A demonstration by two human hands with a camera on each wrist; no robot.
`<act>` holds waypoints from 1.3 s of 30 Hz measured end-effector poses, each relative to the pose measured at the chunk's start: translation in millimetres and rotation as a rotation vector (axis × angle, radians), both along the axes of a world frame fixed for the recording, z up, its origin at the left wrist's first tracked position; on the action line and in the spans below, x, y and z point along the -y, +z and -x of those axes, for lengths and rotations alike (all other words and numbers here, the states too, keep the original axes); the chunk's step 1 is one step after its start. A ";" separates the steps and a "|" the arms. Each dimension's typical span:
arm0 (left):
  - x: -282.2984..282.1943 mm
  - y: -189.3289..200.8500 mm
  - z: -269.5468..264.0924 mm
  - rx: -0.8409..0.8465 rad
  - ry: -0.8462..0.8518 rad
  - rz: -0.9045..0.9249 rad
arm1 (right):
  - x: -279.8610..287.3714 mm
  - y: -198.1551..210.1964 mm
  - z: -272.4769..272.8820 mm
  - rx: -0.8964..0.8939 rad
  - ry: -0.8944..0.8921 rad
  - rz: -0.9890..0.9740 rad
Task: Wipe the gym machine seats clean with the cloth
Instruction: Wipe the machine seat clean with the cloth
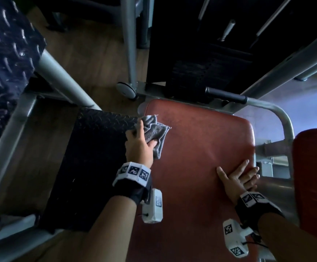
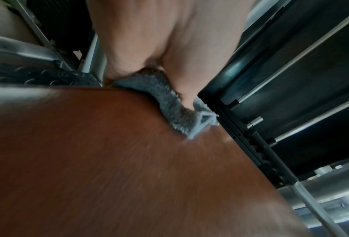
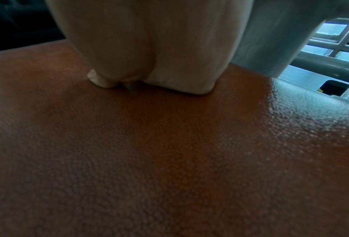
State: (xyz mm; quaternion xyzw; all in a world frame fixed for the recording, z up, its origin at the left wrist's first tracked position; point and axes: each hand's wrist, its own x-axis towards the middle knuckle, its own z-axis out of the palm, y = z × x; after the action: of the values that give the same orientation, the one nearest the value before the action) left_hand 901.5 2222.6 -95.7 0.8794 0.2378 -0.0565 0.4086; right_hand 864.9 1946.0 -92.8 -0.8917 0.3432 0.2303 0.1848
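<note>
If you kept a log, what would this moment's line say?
wiping | left hand grips grey cloth on red seat, far-left corner | right hand rests flat near right edge

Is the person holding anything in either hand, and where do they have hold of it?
The left hand grips the bunched grey cloth at its near left part, on the red seat. The right hand holds nothing; it lies flat on the seat.
</note>
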 end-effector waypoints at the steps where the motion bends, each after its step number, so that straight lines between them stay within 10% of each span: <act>1: 1.9 0.5 10.3 0.031 -0.002 -0.022 | 0.3 0.3 0.5 0.008 -0.006 -0.003; 8: 3.4 1.9 96.1 0.073 0.008 -0.030 | 3.3 -6.1 2.5 0.038 0.008 -0.006; 39: 10.4 -0.5 87.1 -0.073 0.107 -0.121 | 2.7 4.3 6.4 -0.008 0.092 -0.006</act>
State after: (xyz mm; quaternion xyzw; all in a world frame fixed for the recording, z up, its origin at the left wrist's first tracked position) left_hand 814.4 2212.2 -96.2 0.8858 0.3022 -0.0522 0.3482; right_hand 858.5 1943.3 -88.5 -0.9051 0.3017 0.2430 0.1754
